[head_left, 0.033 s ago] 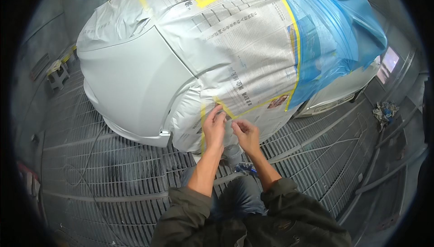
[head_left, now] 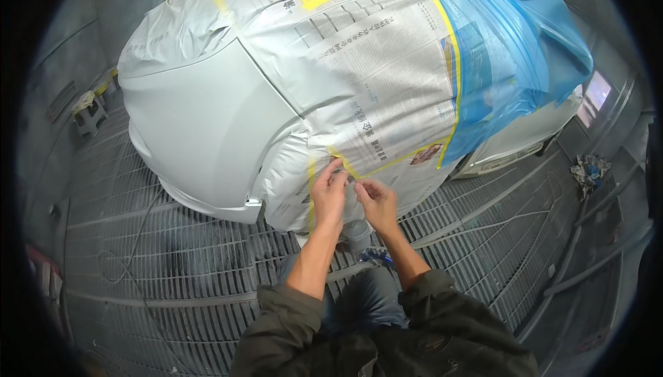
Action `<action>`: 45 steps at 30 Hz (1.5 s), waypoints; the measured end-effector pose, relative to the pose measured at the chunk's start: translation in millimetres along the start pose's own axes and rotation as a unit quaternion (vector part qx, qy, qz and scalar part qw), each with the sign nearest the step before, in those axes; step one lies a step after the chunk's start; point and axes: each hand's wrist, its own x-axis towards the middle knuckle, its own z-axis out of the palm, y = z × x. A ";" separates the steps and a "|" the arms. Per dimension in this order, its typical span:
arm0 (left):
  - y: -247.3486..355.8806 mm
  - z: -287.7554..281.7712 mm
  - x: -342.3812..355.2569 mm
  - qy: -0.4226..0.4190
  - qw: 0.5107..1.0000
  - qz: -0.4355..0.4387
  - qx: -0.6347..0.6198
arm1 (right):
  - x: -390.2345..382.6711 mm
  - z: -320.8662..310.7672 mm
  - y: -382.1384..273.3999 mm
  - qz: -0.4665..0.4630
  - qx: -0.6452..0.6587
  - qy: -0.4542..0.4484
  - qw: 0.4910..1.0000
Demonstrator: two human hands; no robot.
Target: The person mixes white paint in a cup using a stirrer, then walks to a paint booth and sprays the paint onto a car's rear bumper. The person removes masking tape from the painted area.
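A car body with pale grey panels (head_left: pixel 200 118) is largely wrapped in newspaper (head_left: pixel 394 80), edged with yellow masking tape (head_left: pixel 349 168). At the lower corner of the paper, my left hand (head_left: pixel 329 196) has curled fingers, its fingertips against the tape. Close on its right, my right hand (head_left: pixel 378 202) pinches with thumb and forefinger just below the tape's lower bend. Whatever lies in either pinch is too small to make out. Blue plastic film (head_left: pixel 511 52) covers the far right end of the car.
Slatted metal grating (head_left: pixel 207 259) forms the floor, with a thin hose or cable (head_left: pixel 131 253) across it at left. A small stool (head_left: pixel 88 113) stands at the far left. Crumpled waste (head_left: pixel 588 172) lies by the right wall. A grey cylindrical object (head_left: pixel 356 233) shows below my hands.
Very little differs. My right hand has shifted slightly and its fingers are a bit more closed; my left hand stays at the tape. The view has moved a touch.
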 end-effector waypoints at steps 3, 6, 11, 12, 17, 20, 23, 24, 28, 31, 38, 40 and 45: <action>4.7 0.7 -1.5 -0.053 0.997 0.021 0.048 | 10.4 11.0 -10.7 -0.043 -0.019 0.035 0.998; 8.9 -4.3 -6.3 0.000 0.992 0.101 0.072 | 16.7 21.7 -22.7 -0.113 -0.109 0.082 0.984; 24.7 -28.6 -2.5 0.059 0.945 0.187 0.262 | 30.1 39.8 -38.7 -0.286 -0.226 0.142 0.920; 28.7 -29.2 -3.0 0.053 0.917 0.239 0.314 | 34.1 41.7 -37.2 -0.302 -0.233 0.144 0.913; 37.3 -28.5 -0.1 0.032 0.742 0.461 0.486 | 38.6 44.5 -33.4 -0.317 -0.258 0.119 0.905; 47.6 -28.3 6.2 -0.007 0.673 0.503 0.542 | 34.2 44.7 -39.6 -0.311 -0.256 0.109 0.909; 59.0 -27.2 7.4 -0.033 0.628 0.519 0.579 | 34.6 47.0 -45.8 -0.306 -0.207 0.116 0.922; 60.7 -27.6 10.5 -0.043 0.618 0.528 0.581 | 34.7 48.1 -45.2 -0.285 -0.195 0.117 0.931; 65.4 -25.6 21.0 -0.082 0.580 0.533 0.610 | 33.8 54.2 -42.4 -0.194 -0.136 0.132 0.963; 62.7 -23.6 23.3 -0.091 0.565 0.515 0.638 | 30.8 61.6 -36.5 -0.099 -0.046 0.138 0.984; 58.2 -18.3 20.5 -0.077 0.594 0.505 0.621 | 34.1 68.2 -21.6 0.032 0.167 0.149 0.974; 51.8 -21.9 22.2 -0.066 0.632 0.492 0.595 | 30.8 67.7 -21.8 0.018 0.154 0.142 0.978; 50.2 -14.3 19.7 0.002 0.717 0.446 0.536 | 29.4 59.9 -22.9 -0.008 0.129 0.124 0.984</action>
